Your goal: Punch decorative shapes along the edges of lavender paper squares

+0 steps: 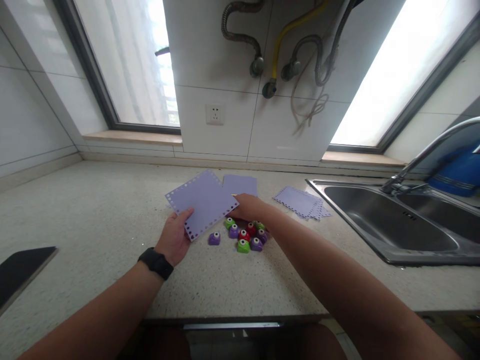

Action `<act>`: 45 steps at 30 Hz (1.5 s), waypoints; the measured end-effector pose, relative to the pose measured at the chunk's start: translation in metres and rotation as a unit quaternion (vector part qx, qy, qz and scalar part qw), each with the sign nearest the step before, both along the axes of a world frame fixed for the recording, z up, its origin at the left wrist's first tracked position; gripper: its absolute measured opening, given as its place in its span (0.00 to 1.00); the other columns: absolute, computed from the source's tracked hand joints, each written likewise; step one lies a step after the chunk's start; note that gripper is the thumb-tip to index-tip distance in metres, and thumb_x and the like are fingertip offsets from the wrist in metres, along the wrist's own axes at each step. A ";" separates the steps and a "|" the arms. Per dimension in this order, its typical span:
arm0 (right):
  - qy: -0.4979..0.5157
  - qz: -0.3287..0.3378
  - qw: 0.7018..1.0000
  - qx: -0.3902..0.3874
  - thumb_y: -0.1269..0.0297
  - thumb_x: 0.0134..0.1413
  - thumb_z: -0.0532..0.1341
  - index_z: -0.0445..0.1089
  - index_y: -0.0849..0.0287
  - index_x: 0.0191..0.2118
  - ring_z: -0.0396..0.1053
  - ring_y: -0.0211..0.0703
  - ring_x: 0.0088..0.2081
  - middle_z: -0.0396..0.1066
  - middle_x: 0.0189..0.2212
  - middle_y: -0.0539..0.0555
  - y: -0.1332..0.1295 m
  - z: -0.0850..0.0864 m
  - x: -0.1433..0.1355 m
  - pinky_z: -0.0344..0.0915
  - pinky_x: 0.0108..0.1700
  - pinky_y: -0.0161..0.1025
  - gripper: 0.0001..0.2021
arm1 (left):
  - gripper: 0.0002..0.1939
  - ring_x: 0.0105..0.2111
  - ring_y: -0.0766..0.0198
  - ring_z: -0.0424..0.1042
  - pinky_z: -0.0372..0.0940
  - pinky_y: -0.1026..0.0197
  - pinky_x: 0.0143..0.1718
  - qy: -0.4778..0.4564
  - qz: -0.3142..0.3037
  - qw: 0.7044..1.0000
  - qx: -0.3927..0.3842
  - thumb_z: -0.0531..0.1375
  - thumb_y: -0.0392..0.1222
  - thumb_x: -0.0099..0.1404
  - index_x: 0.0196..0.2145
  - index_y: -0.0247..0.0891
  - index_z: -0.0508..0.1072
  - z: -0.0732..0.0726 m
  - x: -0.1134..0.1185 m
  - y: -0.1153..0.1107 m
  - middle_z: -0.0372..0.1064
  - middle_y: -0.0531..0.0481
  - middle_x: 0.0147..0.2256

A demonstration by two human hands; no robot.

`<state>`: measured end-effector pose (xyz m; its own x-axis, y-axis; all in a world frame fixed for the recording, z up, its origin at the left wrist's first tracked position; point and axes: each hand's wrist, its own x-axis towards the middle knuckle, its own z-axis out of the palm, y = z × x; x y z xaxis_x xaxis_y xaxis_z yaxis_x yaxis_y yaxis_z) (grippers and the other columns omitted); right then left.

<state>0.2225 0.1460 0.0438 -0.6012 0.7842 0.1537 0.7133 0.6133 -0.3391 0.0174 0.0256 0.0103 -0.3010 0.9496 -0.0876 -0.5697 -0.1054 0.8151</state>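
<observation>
A purple sheet (204, 201) with small shapes punched along its edges is tilted above the counter. My left hand (176, 236), with a black watch at the wrist, pinches its lower left edge, thumb on top. My right hand (245, 206) is at the sheet's right corner, its fingers mostly hidden; whether it grips the sheet cannot be seen. Just below my right hand sit several small green, red and purple punches (243, 235), and one purple punch (214, 238) stands apart to their left. Behind my right hand lie plain purple sheets (240, 184).
More purple sheets (300, 201) with punched edges overlap by the steel sink (390, 220) at right. A dark flat object (24, 272) is at far left. The tap (412, 165) rises behind the sink; pipes hang on the wall.
</observation>
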 end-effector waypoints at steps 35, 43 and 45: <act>0.526 0.134 0.835 -0.090 0.67 0.53 0.74 0.68 0.50 0.48 0.76 0.41 0.41 0.72 0.42 0.51 -0.069 -0.024 0.074 0.78 0.43 0.41 0.20 | 0.16 0.16 0.60 0.73 0.71 0.63 0.15 0.295 -0.050 0.951 -0.071 0.75 0.46 0.55 0.18 0.36 0.79 -0.013 0.001 -0.015 0.77 0.43 0.20; 0.365 0.188 0.890 0.197 0.67 0.55 0.74 0.68 0.49 0.51 0.74 0.48 0.43 0.74 0.43 0.54 -0.083 -0.005 0.078 0.77 0.43 0.47 0.21 | 0.09 0.17 0.62 0.72 0.71 0.63 0.15 0.252 -0.032 0.966 -0.053 0.78 0.44 0.51 0.28 0.40 0.85 -0.012 0.002 -0.018 0.81 0.46 0.27; 0.368 0.182 0.889 0.203 0.66 0.54 0.75 0.68 0.49 0.51 0.75 0.48 0.42 0.74 0.42 0.54 -0.084 -0.005 0.078 0.77 0.43 0.47 0.22 | 0.12 0.21 0.59 0.76 0.72 0.62 0.16 0.210 -0.052 0.976 -0.019 0.78 0.43 0.49 0.32 0.42 0.86 -0.007 0.004 -0.019 0.84 0.44 0.34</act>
